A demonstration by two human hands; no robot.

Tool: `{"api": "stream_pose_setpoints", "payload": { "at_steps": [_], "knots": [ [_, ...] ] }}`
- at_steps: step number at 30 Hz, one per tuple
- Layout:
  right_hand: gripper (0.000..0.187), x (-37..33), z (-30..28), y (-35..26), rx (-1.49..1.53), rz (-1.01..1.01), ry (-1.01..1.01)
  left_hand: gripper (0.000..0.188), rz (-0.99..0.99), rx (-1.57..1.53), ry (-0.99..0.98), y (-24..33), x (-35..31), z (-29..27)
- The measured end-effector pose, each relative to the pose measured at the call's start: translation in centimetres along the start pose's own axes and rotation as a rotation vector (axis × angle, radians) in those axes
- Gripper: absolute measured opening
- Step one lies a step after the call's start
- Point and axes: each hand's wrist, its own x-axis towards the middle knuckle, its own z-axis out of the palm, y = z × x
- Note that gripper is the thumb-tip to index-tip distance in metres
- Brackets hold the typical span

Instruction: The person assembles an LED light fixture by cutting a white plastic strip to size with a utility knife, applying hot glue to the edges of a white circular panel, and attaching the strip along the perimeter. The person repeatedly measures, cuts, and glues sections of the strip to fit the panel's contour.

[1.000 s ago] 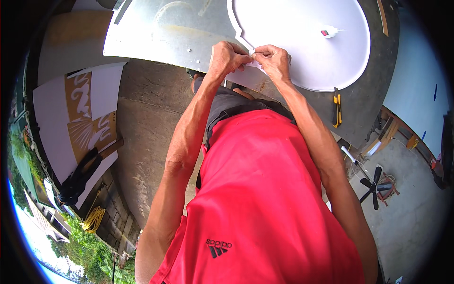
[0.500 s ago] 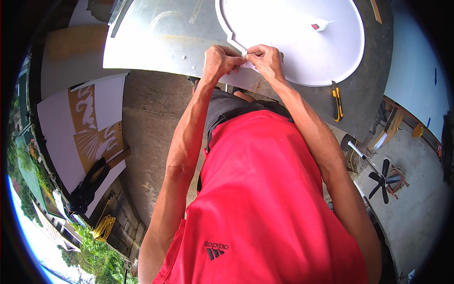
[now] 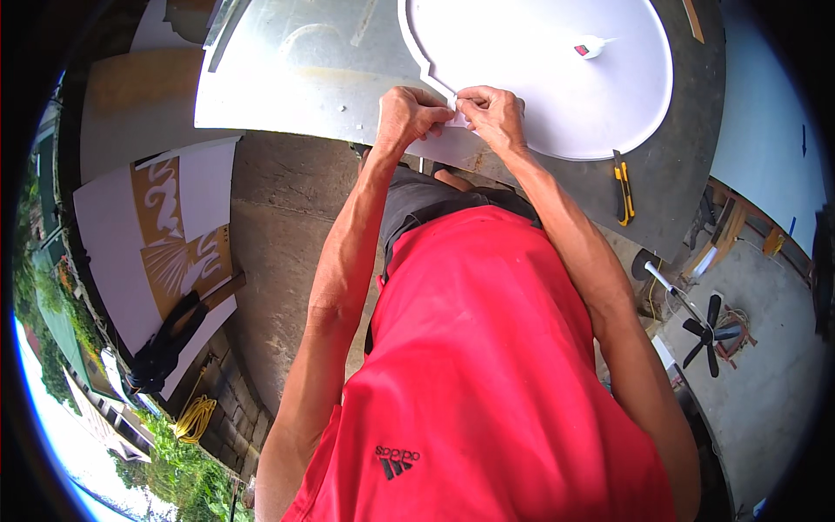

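A large white rounded panel (image 3: 557,96) lies on the grey table (image 3: 348,61), with a thin raised white strip (image 3: 423,59) along its edge. Both my hands meet at the panel's near left edge, where the strip bends. My left hand (image 3: 409,116) is closed, thumb and forefinger pinching the white strip's end from the left. Close beside it on the right, my right hand (image 3: 494,116) pinches the same strip. The fingertips nearly touch and hide the exact spot of contact. On the panel sits a small white glue bottle (image 3: 589,47) with a red mark.
A yellow and black utility knife (image 3: 623,188) lies on the table right of the panel. Small white scraps (image 3: 342,109) dot the table's left part. Right, a black-bladed fan (image 3: 709,335) stands on the floor. Decorated boards (image 3: 178,226) lean at the left, near a coiled yellow cord (image 3: 197,418).
The whole view has shifted very slightly, so everything sits a little to the right and lower. Both hands keep their pinch at the same place on the strip.
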Motion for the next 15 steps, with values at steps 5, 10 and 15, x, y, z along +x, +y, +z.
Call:
{"api": "stream_pose_setpoints", "payload": {
  "at_steps": [5,10,15],
  "knots": [
    [0.02,-0.3,0.0,-0.3,0.021,-0.006,0.002,0.02,-0.021,0.016,-0.018,-0.2,0.1,0.0],
    [0.024,-0.4,-0.3,0.2,0.107,0.017,-0.037,0.021,-0.013,0.009,-0.022,-0.3,0.1,-0.2],
    [0.027,-3.0,-0.4,-0.1,-0.126,-0.06,-0.026,0.021,-0.014,0.025,-0.021,-0.5,0.1,-0.1]
  ]
}}
